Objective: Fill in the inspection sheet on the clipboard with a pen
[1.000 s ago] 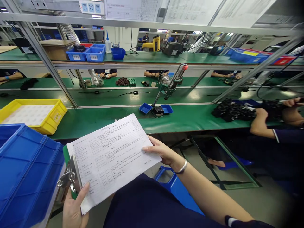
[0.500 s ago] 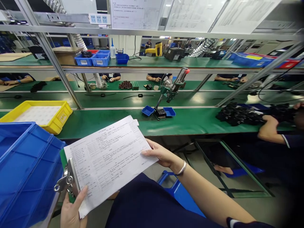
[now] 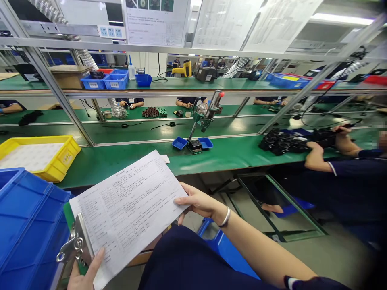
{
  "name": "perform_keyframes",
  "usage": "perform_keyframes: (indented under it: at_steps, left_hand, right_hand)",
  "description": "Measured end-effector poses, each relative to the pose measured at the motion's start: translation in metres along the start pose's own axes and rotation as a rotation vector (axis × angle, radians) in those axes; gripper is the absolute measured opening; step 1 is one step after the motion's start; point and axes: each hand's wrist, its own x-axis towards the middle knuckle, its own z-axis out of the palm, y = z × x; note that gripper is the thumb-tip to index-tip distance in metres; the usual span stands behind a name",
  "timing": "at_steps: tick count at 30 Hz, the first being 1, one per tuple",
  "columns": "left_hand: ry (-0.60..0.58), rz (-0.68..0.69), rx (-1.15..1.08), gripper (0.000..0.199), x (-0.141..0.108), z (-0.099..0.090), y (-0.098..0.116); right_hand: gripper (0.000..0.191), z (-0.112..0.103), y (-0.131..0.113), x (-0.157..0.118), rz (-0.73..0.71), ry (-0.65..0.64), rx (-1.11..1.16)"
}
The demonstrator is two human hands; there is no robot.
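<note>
A clipboard [image 3: 68, 215] with a green backing and a metal clip bears printed white sheets [image 3: 130, 209]. My left hand [image 3: 86, 274] grips its lower left corner beside the clip, thumb over the paper. At the right edge, my right hand [image 3: 196, 201] pinches the sheets and board between thumb and fingers; a silver bangle is on that wrist. The clipboard is tilted in front of my body, short of the green workbench [image 3: 236, 155]. Most of the board is hidden under the paper.
Left of me stand a blue crate [image 3: 30, 229] and a yellow tray [image 3: 65, 159]. A small hand press [image 3: 205, 114] with two blue bins [image 3: 179, 143] is on the bench. At right, a co-worker's arm [image 3: 317, 161] reaches to black parts [image 3: 281, 141]. A blue stool [image 3: 229, 249] is below.
The view has swung a little to the right, so bench and shelves appear shifted left. Both hands still hold the clipboard. The co-worker's second hand now shows on the black parts.
</note>
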Motion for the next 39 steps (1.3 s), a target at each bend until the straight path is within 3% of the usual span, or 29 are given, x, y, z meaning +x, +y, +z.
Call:
perform_keyframes:
  at_steps: [7,12,23,32,39]
  left_hand:
    - [0.130,-0.209,-0.169,0.074,-0.012,0.034,0.028]
    - [0.185,-0.162,-0.257,0.080,-0.018,0.064,0.031]
    - [0.340,-0.219,-0.280,0.080,-0.029,0.138,0.030]
    - [0.379,-0.201,-0.277,0.077,-0.040,0.191,0.034]
    - [0.374,-0.132,-0.247,0.076,-0.049,0.217,0.039]
  right_hand:
    - [0.057,-0.021,-0.015,0.024,0.016,-0.057,-0.042]
    - [0.053,-0.049,-0.027,0.044,0.021,-0.123,-0.036]
    - [0.058,-0.121,-0.053,0.069,0.086,-0.191,-0.009]
    - [0.064,-0.173,-0.066,0.081,0.169,-0.206,-0.012]
    - [0.058,-0.196,-0.074,0.085,0.189,-0.200,-0.018]
